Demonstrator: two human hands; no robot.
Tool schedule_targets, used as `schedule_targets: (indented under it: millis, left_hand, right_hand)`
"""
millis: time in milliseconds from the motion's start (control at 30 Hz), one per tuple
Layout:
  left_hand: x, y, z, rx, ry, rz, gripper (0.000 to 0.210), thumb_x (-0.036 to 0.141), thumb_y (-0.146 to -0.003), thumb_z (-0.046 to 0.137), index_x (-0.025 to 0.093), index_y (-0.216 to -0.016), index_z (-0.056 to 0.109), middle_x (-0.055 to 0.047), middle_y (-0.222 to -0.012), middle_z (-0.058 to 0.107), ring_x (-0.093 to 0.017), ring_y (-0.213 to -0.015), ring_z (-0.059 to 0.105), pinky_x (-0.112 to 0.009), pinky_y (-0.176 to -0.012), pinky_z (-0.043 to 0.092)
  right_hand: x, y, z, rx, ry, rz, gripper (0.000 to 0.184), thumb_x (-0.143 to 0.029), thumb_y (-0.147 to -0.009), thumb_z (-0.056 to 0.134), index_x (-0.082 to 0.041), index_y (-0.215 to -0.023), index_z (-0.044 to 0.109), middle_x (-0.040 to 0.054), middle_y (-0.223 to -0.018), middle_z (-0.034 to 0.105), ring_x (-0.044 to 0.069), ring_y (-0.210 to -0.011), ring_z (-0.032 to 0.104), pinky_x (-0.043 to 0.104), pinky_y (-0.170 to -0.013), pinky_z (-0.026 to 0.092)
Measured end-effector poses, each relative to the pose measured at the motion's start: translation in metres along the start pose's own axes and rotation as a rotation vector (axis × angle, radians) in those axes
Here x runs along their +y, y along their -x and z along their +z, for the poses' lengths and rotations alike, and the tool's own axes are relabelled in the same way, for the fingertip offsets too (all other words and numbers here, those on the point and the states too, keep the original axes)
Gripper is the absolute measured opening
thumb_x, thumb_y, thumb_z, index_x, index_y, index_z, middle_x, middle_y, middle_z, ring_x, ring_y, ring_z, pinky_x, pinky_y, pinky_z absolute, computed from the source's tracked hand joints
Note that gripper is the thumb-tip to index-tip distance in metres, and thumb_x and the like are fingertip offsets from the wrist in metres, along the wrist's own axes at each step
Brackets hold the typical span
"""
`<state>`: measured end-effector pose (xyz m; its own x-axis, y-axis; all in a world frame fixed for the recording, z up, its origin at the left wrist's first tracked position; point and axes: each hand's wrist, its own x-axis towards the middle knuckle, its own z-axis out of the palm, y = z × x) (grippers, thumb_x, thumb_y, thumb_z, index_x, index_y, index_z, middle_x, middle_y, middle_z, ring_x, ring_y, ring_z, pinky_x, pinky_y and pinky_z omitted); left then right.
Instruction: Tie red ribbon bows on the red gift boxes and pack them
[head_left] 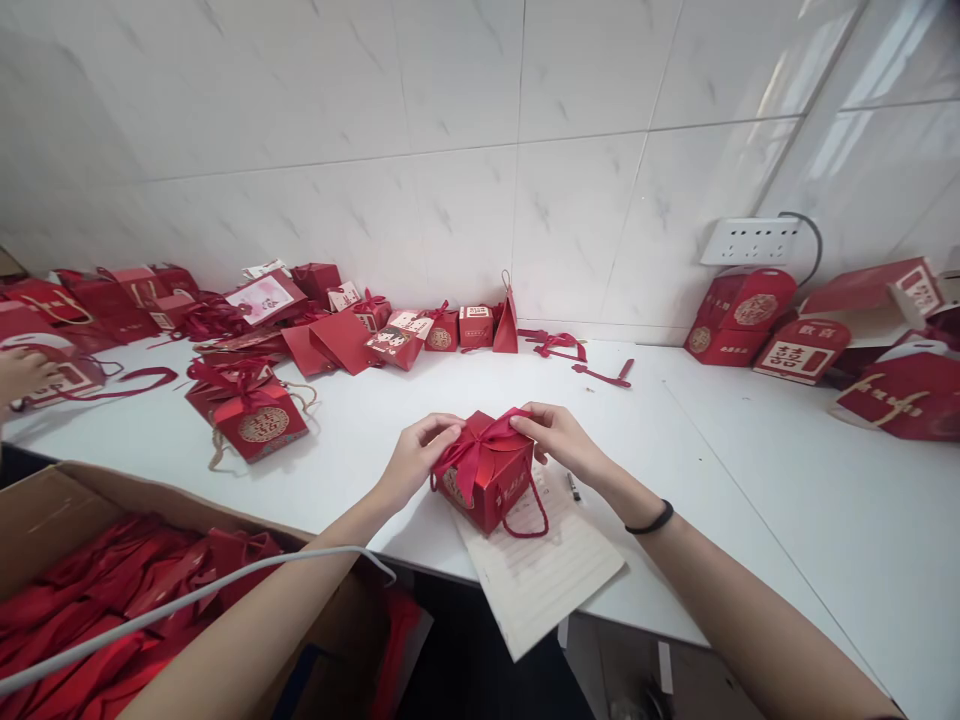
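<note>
A red gift box (501, 488) with gold print and a dark red cord handle stands on the table in front of me, partly over a lined paper pad (547, 570). Across its top a red ribbon (486, 440) forms a bow. At the box's left, my left hand (426, 452) pinches one side of the ribbon between thumb and fingers. My right hand (559, 436) closes on the other side of the bow at the upper right. A black band circles my right wrist. Just right of the box lies a small dark object (573, 487).
A finished-looking red box with bow (259, 418) stands left. Several red boxes (442, 330) line the wall; more boxes (739, 310) stand right below a power strip (750, 242). An open carton (112, 490) holds red ribbons. Another person's hand (26, 375) shows at far left.
</note>
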<state>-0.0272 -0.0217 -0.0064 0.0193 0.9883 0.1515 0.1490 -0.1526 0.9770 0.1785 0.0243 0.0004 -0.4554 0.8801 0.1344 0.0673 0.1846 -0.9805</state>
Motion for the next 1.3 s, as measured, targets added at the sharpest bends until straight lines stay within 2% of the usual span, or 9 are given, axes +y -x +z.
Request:
schedule_targets:
  millis: [67,200,367,533,667,767,833,1067,1300]
  left_hand:
    - [0.002,-0.003,0.001,0.015,-0.022,0.019,0.033,0.046,-0.075,0.058,0.016,-0.087,0.065,-0.006,-0.097,0.068,-0.020,-0.089,0.061,-0.031,-0.079,0.047]
    - [0.017,-0.018,0.002,-0.140,-0.136,-0.008,0.034,0.047,-0.072,0.060,0.016,-0.084,0.065,-0.006,-0.088,0.069,-0.020,-0.078,0.062,-0.031,-0.070,0.048]
    - [0.044,-0.026,0.010,-0.137,-0.306,0.114,0.036,0.046,-0.080,0.048,0.015,-0.073,0.064,-0.007,-0.088,0.068,-0.021,-0.089,0.060,-0.033,-0.083,0.044]
    - [0.043,-0.008,0.023,-0.163,-0.484,0.175,0.013,0.031,-0.072,0.057,0.018,-0.071,0.061,-0.003,-0.092,0.065,-0.018,-0.084,0.060,-0.032,-0.081,0.045]
    - [0.032,-0.004,0.027,-0.090,-0.555,0.238,0.008,0.024,-0.071,0.056,0.019,-0.065,0.055,-0.001,-0.090,0.061,-0.016,-0.082,0.058,-0.031,-0.081,0.045]
    - [0.027,-0.005,0.027,-0.072,-0.539,0.253,0.003,0.022,-0.070,0.055,0.019,-0.070,0.054,-0.001,-0.087,0.060,-0.016,-0.080,0.058,-0.030,-0.076,0.046]
    - [0.024,-0.005,0.027,-0.073,-0.497,0.255,0.005,0.020,-0.071,0.054,0.019,-0.076,0.054,-0.002,-0.087,0.060,-0.016,-0.080,0.058,-0.031,-0.076,0.047]
    - [0.023,-0.004,0.021,-0.203,-0.405,0.319,0.007,0.016,-0.070,0.054,0.018,-0.075,0.058,-0.005,-0.097,0.061,-0.020,-0.098,0.055,-0.037,-0.090,0.042]
    - [0.025,-0.003,0.019,-0.206,-0.449,0.283,0.008,0.022,-0.073,0.056,0.018,-0.066,0.056,-0.004,-0.100,0.060,-0.018,-0.095,0.056,-0.035,-0.090,0.042]
  right_hand:
    - [0.000,0.000,0.001,0.017,-0.110,0.016,0.034,-0.048,-0.073,0.061,-0.014,-0.071,0.055,-0.0015,-0.064,0.052,0.007,-0.049,0.044,0.016,-0.035,0.029]
    - [0.000,0.001,0.002,-0.049,-0.331,0.074,0.032,-0.045,-0.072,0.063,-0.015,-0.065,0.052,-0.0032,-0.059,0.048,0.006,-0.046,0.038,0.014,-0.033,0.020]
    - [0.000,0.002,-0.001,0.029,-0.386,0.087,0.028,-0.040,-0.071,0.063,-0.015,-0.062,0.053,-0.0030,-0.058,0.044,0.006,-0.047,0.035,0.015,-0.034,0.017]
    - [-0.009,0.006,0.000,0.192,-0.052,-0.132,0.023,-0.035,-0.077,0.056,-0.015,-0.068,0.063,0.0026,-0.071,0.055,0.009,-0.053,0.043,0.018,-0.038,0.029]
    - [-0.017,0.011,0.004,0.323,0.390,-0.522,0.018,-0.029,-0.084,0.052,-0.019,-0.081,0.067,0.0079,-0.094,0.057,0.018,-0.080,0.054,0.025,-0.051,0.045]
    - [-0.016,0.019,0.005,0.304,0.684,-0.871,0.016,-0.017,-0.087,0.050,-0.019,-0.093,0.064,0.0081,-0.089,0.056,0.019,-0.083,0.054,0.031,-0.064,0.049]
    - [-0.009,0.025,0.001,0.227,0.794,-1.016,0.018,-0.011,-0.087,0.050,-0.018,-0.100,0.060,0.0086,-0.089,0.055,0.018,-0.082,0.053,0.031,-0.065,0.049]
    - [0.012,0.042,-0.014,0.187,0.893,-1.135,0.025,-0.007,-0.086,0.049,-0.016,-0.110,0.052,0.0096,-0.092,0.052,0.018,-0.082,0.053,0.030,-0.062,0.050]
    - [0.012,0.045,-0.008,0.124,0.933,-1.152,0.027,0.002,-0.083,0.044,-0.016,-0.102,0.052,0.0082,-0.088,0.053,0.017,-0.079,0.052,0.029,-0.062,0.050]
